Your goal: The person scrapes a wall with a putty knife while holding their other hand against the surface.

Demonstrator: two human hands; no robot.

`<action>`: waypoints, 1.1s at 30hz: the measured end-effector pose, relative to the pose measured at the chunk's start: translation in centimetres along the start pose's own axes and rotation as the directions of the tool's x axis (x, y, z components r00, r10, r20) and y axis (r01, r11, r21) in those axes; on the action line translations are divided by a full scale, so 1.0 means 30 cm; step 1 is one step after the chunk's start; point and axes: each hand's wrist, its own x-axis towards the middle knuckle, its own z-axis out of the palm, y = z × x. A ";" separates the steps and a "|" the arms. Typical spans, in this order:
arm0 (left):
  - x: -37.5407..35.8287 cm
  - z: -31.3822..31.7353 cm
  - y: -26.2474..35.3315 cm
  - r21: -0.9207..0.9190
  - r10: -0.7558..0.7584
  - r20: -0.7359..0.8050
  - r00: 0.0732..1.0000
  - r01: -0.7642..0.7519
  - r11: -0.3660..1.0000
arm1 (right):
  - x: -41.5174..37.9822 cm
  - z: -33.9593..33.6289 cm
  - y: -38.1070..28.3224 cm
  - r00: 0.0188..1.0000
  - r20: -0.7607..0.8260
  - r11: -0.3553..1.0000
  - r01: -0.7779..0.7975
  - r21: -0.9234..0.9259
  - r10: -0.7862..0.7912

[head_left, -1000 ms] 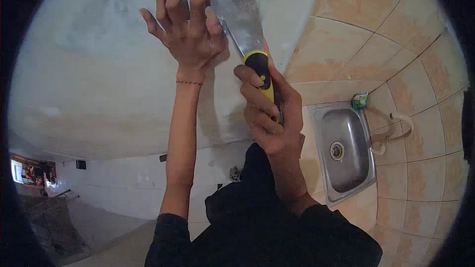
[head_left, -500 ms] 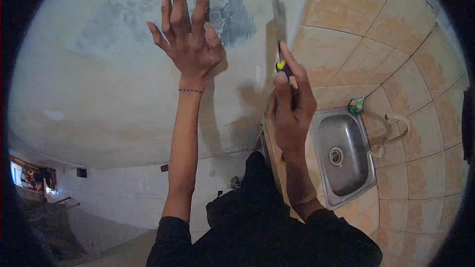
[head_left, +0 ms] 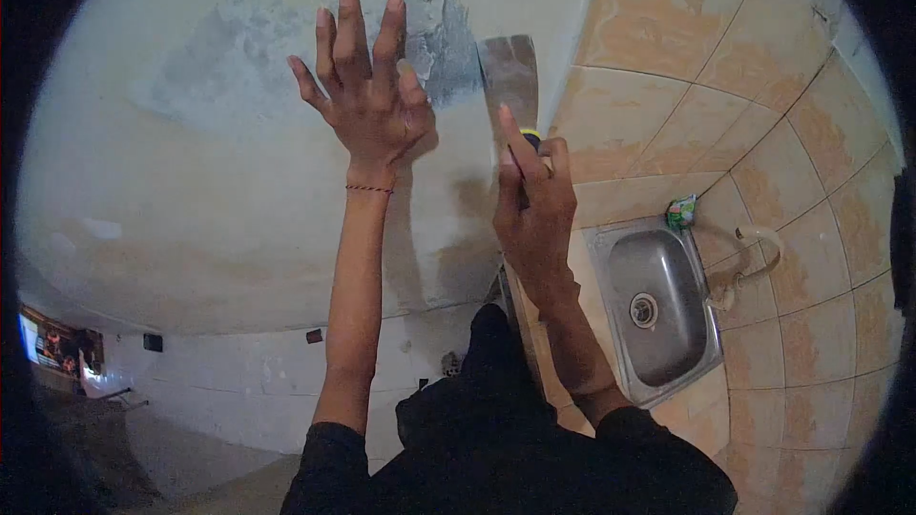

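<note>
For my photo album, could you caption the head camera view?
Right hand holding a broad metal scraper, left hand spread against a pale, patchy wall.

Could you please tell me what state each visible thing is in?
Wide metal scraper with black and yellow handle: gripped in the right hand.
Left hand: open, fingers spread against the pale wall.
Rough grey wall patch: exposed, uneven.
Rectangular silver metal sink: no standing water visible.
Small green and white packet: open or sealed, cannot tell.
Pale curved tap: not visibly running.
</note>
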 end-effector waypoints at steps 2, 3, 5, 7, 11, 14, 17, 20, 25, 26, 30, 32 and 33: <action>0.000 0.006 -0.003 -0.004 0.005 -0.005 1.000 -0.005 1.000 | 0.016 -0.010 -0.042 0.996 0.069 0.996 -0.059 -0.068 0.063; -0.002 0.006 -0.004 -0.003 0.004 -0.008 1.000 -0.004 1.000 | 0.012 -0.012 -0.043 0.994 0.090 0.996 -0.048 -0.069 0.054; -0.004 0.006 -0.003 0.000 0.012 -0.009 1.000 -0.012 1.000 | 0.011 -0.017 -0.042 0.990 0.137 0.997 -0.019 -0.071 0.029; 0.001 0.006 -0.004 0.003 0.008 -0.014 1.000 -0.008 1.000 | 0.021 -0.014 -0.052 0.989 0.144 0.996 -0.011 -0.085 0.023; -0.003 0.002 0.007 -0.012 0.001 -0.007 1.000 -0.001 1.000 | 0.018 -0.030 -0.073 0.987 0.153 0.996 -0.024 -0.084 0.036; 0.002 0.004 0.001 -0.009 0.000 -0.014 1.000 0.000 1.000 | 0.012 -0.019 -0.082 0.990 0.139 0.996 -0.011 -0.093 0.024; -0.001 -0.002 -0.002 0.009 -0.008 0.007 1.000 0.008 1.000 | 0.027 -0.014 -0.107 0.996 0.094 0.994 0.012 -0.105 -0.003; -0.003 0.005 -0.007 0.018 0.003 0.008 1.000 -0.003 1.000 | 0.020 -0.027 -0.136 0.986 0.141 0.984 -0.068 -0.162 0.092; -0.004 0.002 -0.005 0.007 -0.004 0.001 1.000 0.004 1.000 | 0.032 -0.043 -0.150 0.985 0.148 0.987 -0.063 -0.146 0.085; -0.006 0.003 -0.006 0.008 -0.008 0.006 1.000 0.008 1.000 | 0.029 -0.042 -0.150 0.989 0.133 0.987 -0.051 -0.151 0.071; -0.005 0.006 -0.008 0.008 -0.002 0.001 1.000 0.002 1.000 | 0.027 -0.027 -0.154 0.988 0.109 0.986 -0.093 -0.141 0.109; 0.001 0.001 -0.008 0.014 -0.005 0.006 1.000 0.005 1.000 | 0.037 -0.016 -0.179 0.991 0.048 0.985 -0.118 -0.125 0.124; -0.001 -0.002 -0.005 0.013 -0.005 0.015 1.000 0.005 1.000 | 0.032 -0.020 -0.184 0.989 0.058 0.980 -0.127 -0.153 0.137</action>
